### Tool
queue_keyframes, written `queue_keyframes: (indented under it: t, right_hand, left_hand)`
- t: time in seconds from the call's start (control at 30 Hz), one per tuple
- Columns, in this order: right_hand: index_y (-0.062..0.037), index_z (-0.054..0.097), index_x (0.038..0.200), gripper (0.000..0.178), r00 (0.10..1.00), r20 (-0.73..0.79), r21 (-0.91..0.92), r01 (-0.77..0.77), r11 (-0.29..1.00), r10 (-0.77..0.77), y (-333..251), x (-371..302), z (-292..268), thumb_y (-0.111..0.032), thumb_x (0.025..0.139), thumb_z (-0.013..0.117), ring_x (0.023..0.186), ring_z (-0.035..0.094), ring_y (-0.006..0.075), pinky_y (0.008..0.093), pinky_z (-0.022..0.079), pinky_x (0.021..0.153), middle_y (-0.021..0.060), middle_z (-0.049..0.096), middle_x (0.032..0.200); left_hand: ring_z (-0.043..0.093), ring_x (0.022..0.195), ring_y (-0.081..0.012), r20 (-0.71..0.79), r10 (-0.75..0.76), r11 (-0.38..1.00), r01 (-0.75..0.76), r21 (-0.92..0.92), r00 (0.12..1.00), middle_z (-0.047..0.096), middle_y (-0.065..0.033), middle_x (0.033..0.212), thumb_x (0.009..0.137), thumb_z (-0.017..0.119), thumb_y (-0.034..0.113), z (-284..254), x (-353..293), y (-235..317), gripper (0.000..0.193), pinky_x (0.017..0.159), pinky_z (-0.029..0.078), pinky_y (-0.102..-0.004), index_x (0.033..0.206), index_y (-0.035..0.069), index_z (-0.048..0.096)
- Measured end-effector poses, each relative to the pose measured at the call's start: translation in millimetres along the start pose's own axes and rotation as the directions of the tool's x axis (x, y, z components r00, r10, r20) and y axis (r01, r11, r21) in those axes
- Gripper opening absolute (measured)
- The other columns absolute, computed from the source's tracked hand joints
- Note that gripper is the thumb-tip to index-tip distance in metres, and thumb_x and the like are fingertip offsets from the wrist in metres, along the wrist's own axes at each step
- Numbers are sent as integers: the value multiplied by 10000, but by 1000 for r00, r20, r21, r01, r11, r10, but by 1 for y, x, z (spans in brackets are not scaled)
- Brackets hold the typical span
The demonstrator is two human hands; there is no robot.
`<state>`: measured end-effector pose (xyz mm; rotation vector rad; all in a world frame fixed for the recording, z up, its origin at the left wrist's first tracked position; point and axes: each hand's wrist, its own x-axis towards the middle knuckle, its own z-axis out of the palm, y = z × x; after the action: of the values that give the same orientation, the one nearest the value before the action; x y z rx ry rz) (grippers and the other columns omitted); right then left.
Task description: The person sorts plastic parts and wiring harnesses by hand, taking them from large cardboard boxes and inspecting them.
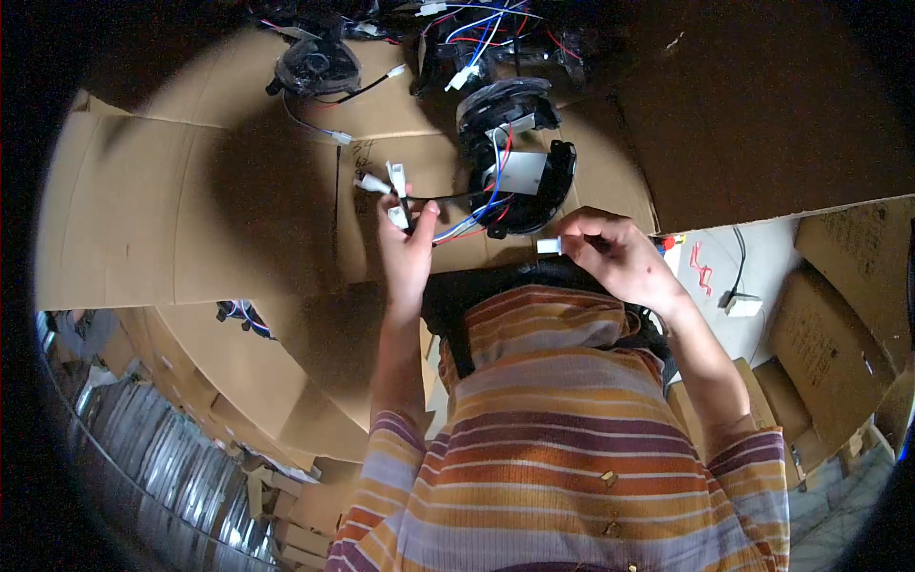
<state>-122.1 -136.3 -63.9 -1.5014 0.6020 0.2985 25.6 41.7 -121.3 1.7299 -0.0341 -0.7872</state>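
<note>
Close to my body on the cardboard lies a black curved plastic housing (pixel 562 181), with a pale rectangular plate (pixel 522 173) on it. Blue, red, white and black wires run from the housing to my left hand (pixel 410 253). That hand is closed around a bunch of white wire connectors (pixel 396 175), which stick out past the fingertips. To the right of the housing, my right hand (pixel 629 262) pinches a small white connector (pixel 549 246) between thumb and fingers. Whether a wire leads from this connector cannot be made out.
A similar black part with wires (pixel 319 65) lies at the back left. More wired parts (pixel 481 38) are piled in shadow at the back. Brown cardboard (pixel 257 210) covers the work surface. On the right, a white box with a black cable (pixel 743 305) lies near cartons (pixel 824 334).
</note>
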Motion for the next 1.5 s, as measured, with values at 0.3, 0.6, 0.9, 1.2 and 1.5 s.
queue_keyframes:
  t: [0.3,0.6,0.9,1.2,1.5]
  right_hand:
    - [20,519,803,88,1000,10,3,-20,1000,20,-3,-2,-1,-27,761,458,707,466,87,207,380,644,46,523,743]
    - [17,517,791,83,1000,-23,16,3,1000,-2,-5,-3,3,-45,768,468,675,460,85,204,376,623,40,516,710]
    - [21,521,761,77,999,-8,25,-48,999,48,-14,-14,-3,-47,762,483,655,459,91,214,373,605,49,508,673]
    - [21,509,779,48,999,38,48,-14,999,12,-24,-25,-6,-8,747,487,672,476,94,214,382,625,47,517,694]
    - [15,515,777,55,1000,-12,78,23,997,-22,-26,-25,-10,-21,766,475,659,464,81,206,378,610,38,513,688]
  left_hand:
    - [456,546,-59,-151,5,962,37,272,988,531,-2,618,727,597,152,3,3,-33,175,480,370,-224,713,10,496]
    - [559,613,-199,412,257,480,-485,731,874,571,-104,715,696,605,205,19,11,-11,236,540,428,-301,853,37,553]
    - [423,471,-25,218,14,992,-41,121,976,558,-5,630,798,487,129,28,20,47,177,438,324,-167,922,16,542]
    - [367,474,-25,717,-24,972,184,-146,697,586,-91,858,843,354,98,28,10,61,248,442,318,-145,1039,3,472]
    - [523,630,-159,652,327,788,-579,212,684,492,-71,676,649,539,-68,38,14,67,191,573,424,-232,829,-12,570]
